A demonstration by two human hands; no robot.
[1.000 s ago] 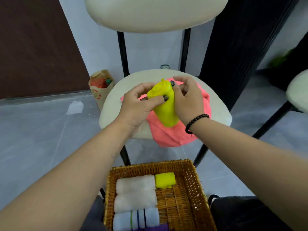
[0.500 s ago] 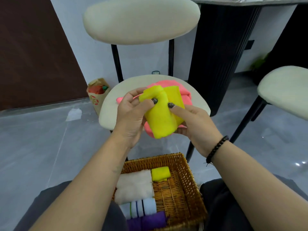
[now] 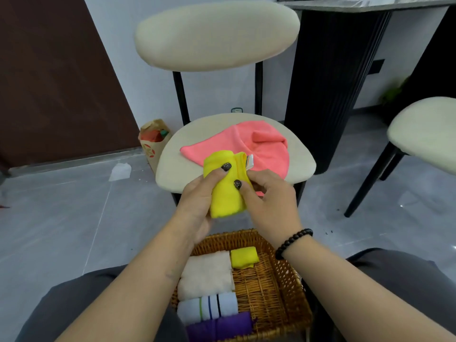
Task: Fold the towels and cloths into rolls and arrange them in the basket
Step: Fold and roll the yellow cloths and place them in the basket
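Both hands hold a rolled yellow cloth (image 3: pixel 225 193) upright above the chair's front edge. My left hand (image 3: pixel 197 201) grips its left side, thumb across the front. My right hand (image 3: pixel 267 201) pinches its right edge, where a small white label sticks out at the top. A pink cloth (image 3: pixel 261 149) lies crumpled on the cream chair seat (image 3: pixel 172 174) behind. On my lap sits a wicker basket (image 3: pixel 278 287) holding two white towel rolls (image 3: pixel 207 275), a striped white roll (image 3: pixel 209 308), a purple roll (image 3: pixel 222 328) and a small yellow roll (image 3: pixel 243 260).
The chair's cream backrest (image 3: pixel 214 35) rises ahead. A second cream chair (image 3: pixel 424 134) stands at the right, a black table base (image 3: pixel 328 90) behind. A paper bag (image 3: pixel 153 146) leans by the wall at left, on a grey tiled floor.
My hands have brought the yellow cloth down and toward me, rolling it tighter; the pink cloth is now uncovered. The view has tilted so more of the basket shows.
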